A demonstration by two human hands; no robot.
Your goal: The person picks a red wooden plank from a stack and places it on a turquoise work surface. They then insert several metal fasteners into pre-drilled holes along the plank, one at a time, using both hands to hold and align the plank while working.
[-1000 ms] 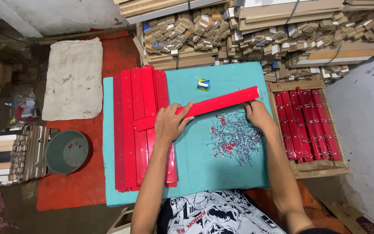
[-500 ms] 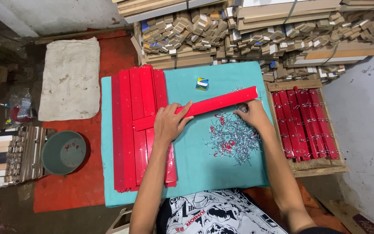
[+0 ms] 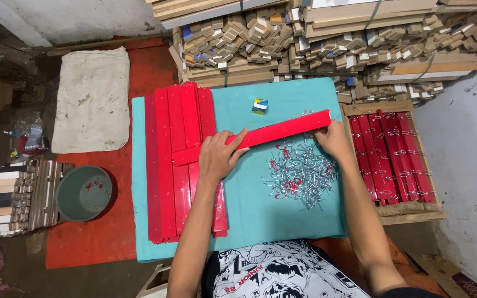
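Observation:
A long red strip (image 3: 282, 131) lies slanted across a teal board (image 3: 282, 212). My left hand (image 3: 219, 155) presses down on its left part. Over at the strip's right end, my right hand (image 3: 331, 139) pinches it with the fingertips. Below the strip a heap of small metal hooks (image 3: 300, 175) is spread on the board. A stack of more red strips (image 3: 179, 160) lies lengthwise on the board's left side, under the slanted strip's left end. A small coloured cube (image 3: 259, 106) sits above the strip.
A wooden tray (image 3: 409, 208) to the right holds red strips (image 3: 388, 157) fitted with hooks. Bundled wooden mouldings (image 3: 316, 38) pile up behind. A grey bowl (image 3: 84, 193), a white cloth (image 3: 91, 99) and striped slats (image 3: 6, 198) lie to the left.
My right hand has shifted slightly toward the strip's right end. The left hand stays pressed on the strip.

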